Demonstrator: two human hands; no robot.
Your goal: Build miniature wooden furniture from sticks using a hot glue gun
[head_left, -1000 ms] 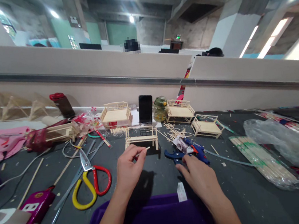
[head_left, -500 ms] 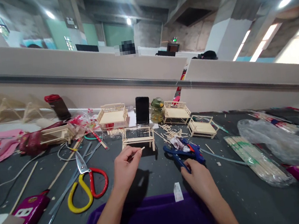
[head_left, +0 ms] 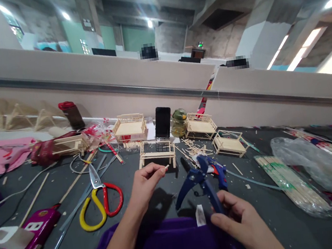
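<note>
My left hand (head_left: 147,186) is closed in a pinch on a short wooden stick (head_left: 167,167), whose pale end pokes out past the fingertips. Just beyond it stands a small stick frame (head_left: 157,155) with crossbars. My right hand (head_left: 237,217) grips one handle of blue cutters (head_left: 201,173), raised over the table with the handles spread. Behind the cutters lies a blue and orange glue gun (head_left: 220,171), partly covered. Loose cut sticks (head_left: 196,148) are scattered beyond it.
Large scissors (head_left: 98,190) with red and yellow handles lie left. Small stick furniture models (head_left: 130,128) stand at the back near a phone (head_left: 163,123) and a jar (head_left: 179,123). Bagged sticks (head_left: 294,185) lie right. A purple cloth (head_left: 170,246) is in front.
My right hand has lifted the blue cutters off the table, and their handles have swung apart. My left hand still pinches the short stick. The view has shifted slightly.
</note>
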